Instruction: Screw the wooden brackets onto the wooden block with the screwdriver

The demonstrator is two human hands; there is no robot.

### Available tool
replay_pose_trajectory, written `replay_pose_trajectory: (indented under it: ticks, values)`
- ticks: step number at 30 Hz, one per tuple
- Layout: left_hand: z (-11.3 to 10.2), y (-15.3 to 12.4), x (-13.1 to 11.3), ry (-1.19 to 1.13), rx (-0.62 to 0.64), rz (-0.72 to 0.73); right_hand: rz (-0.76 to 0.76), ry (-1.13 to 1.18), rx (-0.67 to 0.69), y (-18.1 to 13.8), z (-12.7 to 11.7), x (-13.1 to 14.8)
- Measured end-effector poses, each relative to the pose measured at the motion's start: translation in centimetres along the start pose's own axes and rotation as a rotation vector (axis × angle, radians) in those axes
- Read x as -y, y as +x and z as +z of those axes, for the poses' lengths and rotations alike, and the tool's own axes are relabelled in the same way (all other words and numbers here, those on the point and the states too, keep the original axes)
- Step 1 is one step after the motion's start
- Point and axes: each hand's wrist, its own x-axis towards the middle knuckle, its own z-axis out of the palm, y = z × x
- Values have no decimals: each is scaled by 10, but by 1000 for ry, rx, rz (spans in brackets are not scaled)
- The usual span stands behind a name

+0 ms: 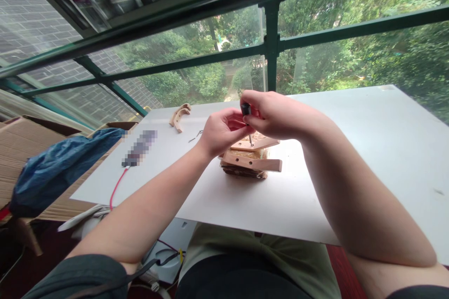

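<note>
A screwdriver (246,110) with a black handle stands nearly upright, its tip at a hole in a pale wooden bar (261,144). My right hand (271,110) is wrapped round the handle from above. Closed in a pinch, my left hand (222,131) has its thumb and fingers at the screwdriver just below the handle; part of the grip is hidden. Nearer to me lies a second wooden bar (256,162) with two dark holes. Both bars rest on a brown, layered block (243,171) that looks wrapped in clear tape.
The white table (224,201) stands against a green-framed window. Two curved wooden pieces (180,117) lie at its far left, with small thin metal bits (195,136) nearby. A blurred-out device (140,147) has a red cable (117,188). Cardboard boxes (66,201) and a blue cloth (59,168) are at left.
</note>
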Motion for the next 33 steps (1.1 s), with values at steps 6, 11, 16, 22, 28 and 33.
replay_pose_trajectory:
  ticks: [6,11,16,22,28,33]
  values:
    - [0,3,2,-10,18,5,-1,13,2,0,-1,0]
    - [-1,5,0,-50,38,-13,-29,33,-1,0,-1,-3]
    - [-1,6,0,-62,27,-1,-25,83,19,-2,-2,-1]
    - [-2,5,1,-60,40,-22,-17,56,11,-2,-1,-1]
    - [-6,6,7,-63,70,-9,16,50,31,0,-1,0]
    - [-6,7,14,-108,79,8,25,45,42,-1,-2,1]
